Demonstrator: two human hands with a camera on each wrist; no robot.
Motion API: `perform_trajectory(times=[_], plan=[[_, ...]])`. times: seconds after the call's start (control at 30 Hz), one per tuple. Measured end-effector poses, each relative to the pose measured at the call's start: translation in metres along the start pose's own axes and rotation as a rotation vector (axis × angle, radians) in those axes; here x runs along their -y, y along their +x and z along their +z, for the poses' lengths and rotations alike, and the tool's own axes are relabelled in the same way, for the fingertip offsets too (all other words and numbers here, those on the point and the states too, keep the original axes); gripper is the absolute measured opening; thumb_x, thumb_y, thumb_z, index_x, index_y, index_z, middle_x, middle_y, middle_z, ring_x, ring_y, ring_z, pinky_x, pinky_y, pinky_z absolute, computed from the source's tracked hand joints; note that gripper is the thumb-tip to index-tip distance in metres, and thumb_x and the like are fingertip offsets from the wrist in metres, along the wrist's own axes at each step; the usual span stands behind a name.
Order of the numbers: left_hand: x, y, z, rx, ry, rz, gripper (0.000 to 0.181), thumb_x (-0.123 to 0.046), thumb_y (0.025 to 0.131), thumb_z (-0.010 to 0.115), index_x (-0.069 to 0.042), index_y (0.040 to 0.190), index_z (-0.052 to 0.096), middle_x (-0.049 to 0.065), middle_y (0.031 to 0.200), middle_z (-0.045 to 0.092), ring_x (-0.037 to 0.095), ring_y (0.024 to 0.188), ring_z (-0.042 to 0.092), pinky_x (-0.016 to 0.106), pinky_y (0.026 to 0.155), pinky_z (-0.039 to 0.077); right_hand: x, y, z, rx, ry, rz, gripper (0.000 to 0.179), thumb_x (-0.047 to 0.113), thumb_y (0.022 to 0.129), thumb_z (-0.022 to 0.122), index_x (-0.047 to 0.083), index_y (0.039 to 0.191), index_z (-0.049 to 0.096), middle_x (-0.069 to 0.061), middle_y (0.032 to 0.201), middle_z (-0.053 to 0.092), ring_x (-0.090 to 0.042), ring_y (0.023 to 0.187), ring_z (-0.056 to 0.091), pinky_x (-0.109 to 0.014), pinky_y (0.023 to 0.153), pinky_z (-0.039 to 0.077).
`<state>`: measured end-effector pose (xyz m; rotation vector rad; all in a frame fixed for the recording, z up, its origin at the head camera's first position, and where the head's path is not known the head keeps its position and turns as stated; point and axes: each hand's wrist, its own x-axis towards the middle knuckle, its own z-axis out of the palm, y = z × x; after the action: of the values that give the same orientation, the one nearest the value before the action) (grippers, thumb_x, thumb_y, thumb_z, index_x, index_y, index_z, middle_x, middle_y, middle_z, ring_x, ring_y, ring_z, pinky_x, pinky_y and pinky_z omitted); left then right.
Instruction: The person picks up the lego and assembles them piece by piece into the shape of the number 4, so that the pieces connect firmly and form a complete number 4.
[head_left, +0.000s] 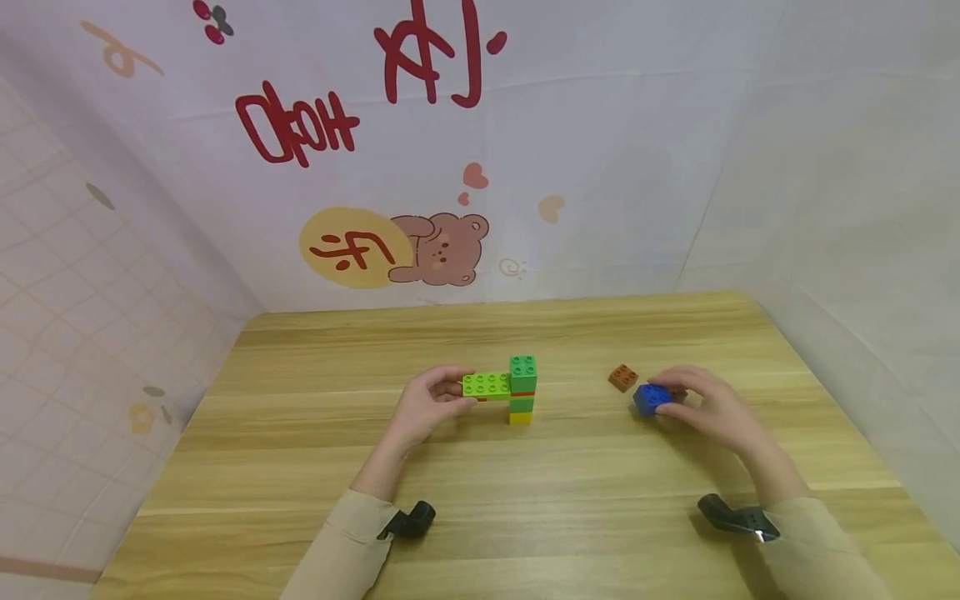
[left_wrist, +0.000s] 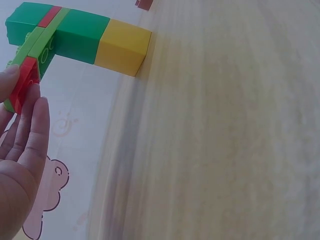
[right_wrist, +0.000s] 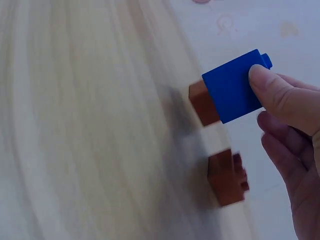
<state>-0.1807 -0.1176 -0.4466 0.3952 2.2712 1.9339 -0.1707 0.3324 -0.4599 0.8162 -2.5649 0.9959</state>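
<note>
The left hand [head_left: 424,408] pinched the lime brick [head_left: 486,387] at nine o'clock on the tower [head_left: 522,385]; a bump could have tipped it. The right hand [head_left: 714,407] pinched the blue brick [head_left: 649,400].

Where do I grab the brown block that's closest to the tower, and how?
I'd pinch the brown block by two opposite flat sides, since it sits on the table with its bumps up. Come down from the side facing the tower, because the blue block and right hand are on the other.
</note>
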Motion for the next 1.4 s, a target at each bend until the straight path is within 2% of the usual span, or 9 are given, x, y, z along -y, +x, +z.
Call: perform_trajectory(times=[0.1, 0.27, 0.4, 0.6, 0.73, 0.9, 1.0, 1.13, 1.4], plan=[[0.001, 0.0, 0.0, -0.005, -0.002, 0.009, 0.045, 0.001, 0.082, 0.078, 0.001, 0.126, 0.065, 0.014, 0.104, 0.067, 0.022, 0.091, 0.063, 0.024, 0.074, 0.055, 0.011, 0.009, 0.003, 0.014, 0.026, -0.004, 0.042, -0.004, 0.075, 0.082, 0.002, 0.115, 0.07, -0.009, 0.11, 0.067, -0.011, 0.09, 0.06, -0.023, 0.074, 0.051], [0.0, 0.0, 0.001, -0.006, -0.006, 0.029, 0.042, 0.002, 0.082, 0.078, 0.001, 0.122, 0.066, 0.014, 0.102, 0.067, 0.022, 0.089, 0.064, 0.025, 0.074, 0.056, 0.029, 0.024, 0.009, 0.034, 0.068, -0.003, 0.043, -0.004, 0.077, 0.082, 0.006, 0.117, 0.07, -0.007, 0.113, 0.066, -0.008, 0.097, 0.061, -0.027, 0.073, 0.055], [0.001, 0.0, 0.001, -0.003, -0.008, 0.031, 0.043, 0.002, 0.082, 0.078, 0.002, 0.123, 0.065, 0.015, 0.102, 0.067, 0.023, 0.09, 0.064, 0.025, 0.074, 0.056, 0.046, 0.036, 0.012, 0.026, 0.093, -0.032, 0.045, -0.004, 0.077, 0.081, 0.007, 0.119, 0.069, -0.006, 0.115, 0.064, -0.008, 0.094, 0.06, -0.024, 0.063, 0.049], [0.0, 0.001, 0.001, -0.001, -0.011, 0.028, 0.043, 0.002, 0.082, 0.078, 0.002, 0.123, 0.065, 0.015, 0.103, 0.067, 0.023, 0.09, 0.065, 0.026, 0.074, 0.056, 0.071, 0.059, 0.015, -0.007, 0.092, -0.159, 0.05, -0.007, 0.073, 0.083, 0.008, 0.119, 0.069, -0.005, 0.112, 0.065, -0.013, 0.089, 0.056, -0.018, 0.076, 0.045], [-0.001, 0.0, 0.001, -0.003, -0.006, 0.031, 0.042, 0.003, 0.082, 0.078, 0.001, 0.122, 0.066, 0.015, 0.103, 0.067, 0.023, 0.09, 0.066, 0.027, 0.073, 0.057, 0.088, 0.072, 0.016, -0.003, 0.1, -0.187, 0.049, -0.005, 0.074, 0.083, 0.009, 0.119, 0.069, -0.004, 0.111, 0.065, -0.014, 0.093, 0.06, -0.019, 0.074, 0.05], [-0.001, 0.001, 0.002, -0.001, -0.006, 0.035, 0.042, 0.003, 0.082, 0.078, 0.0, 0.122, 0.066, 0.014, 0.103, 0.067, 0.023, 0.09, 0.066, 0.027, 0.073, 0.057, 0.109, 0.087, 0.017, 0.018, 0.135, -0.195, 0.047, -0.003, 0.075, 0.083, 0.009, 0.119, 0.069, -0.003, 0.111, 0.064, -0.018, 0.095, 0.06, -0.021, 0.058, 0.053], [-0.001, 0.001, 0.001, -0.002, -0.003, 0.034, 0.043, 0.002, 0.082, 0.078, -0.001, 0.123, 0.067, 0.013, 0.103, 0.067, 0.024, 0.091, 0.066, 0.027, 0.074, 0.057, 0.118, 0.096, 0.019, 0.012, 0.124, -0.221, 0.046, 0.0, 0.075, 0.085, 0.01, 0.118, 0.07, -0.002, 0.112, 0.065, -0.017, 0.095, 0.06, -0.022, 0.064, 0.053], [-0.001, 0.001, 0.001, -0.002, -0.006, 0.034, 0.042, 0.002, 0.082, 0.078, 0.0, 0.122, 0.067, 0.013, 0.101, 0.067, 0.023, 0.09, 0.066, 0.027, 0.074, 0.057, 0.127, 0.108, 0.023, 0.003, 0.115, -0.263, 0.045, 0.003, 0.074, 0.086, 0.01, 0.117, 0.071, -0.002, 0.113, 0.066, -0.015, 0.096, 0.061, -0.025, 0.083, 0.05], [0.0, 0.002, 0.0, 0.003, -0.018, 0.03, 0.043, 0.002, 0.083, 0.078, 0.002, 0.124, 0.065, 0.014, 0.102, 0.067, 0.025, 0.091, 0.065, 0.026, 0.074, 0.056, 0.146, 0.126, 0.032, 0.039, 0.093, -0.252, 0.041, 0.012, 0.079, 0.085, 0.012, 0.117, 0.071, 0.0, 0.112, 0.065, -0.018, 0.095, 0.062, -0.033, 0.084, 0.051]])
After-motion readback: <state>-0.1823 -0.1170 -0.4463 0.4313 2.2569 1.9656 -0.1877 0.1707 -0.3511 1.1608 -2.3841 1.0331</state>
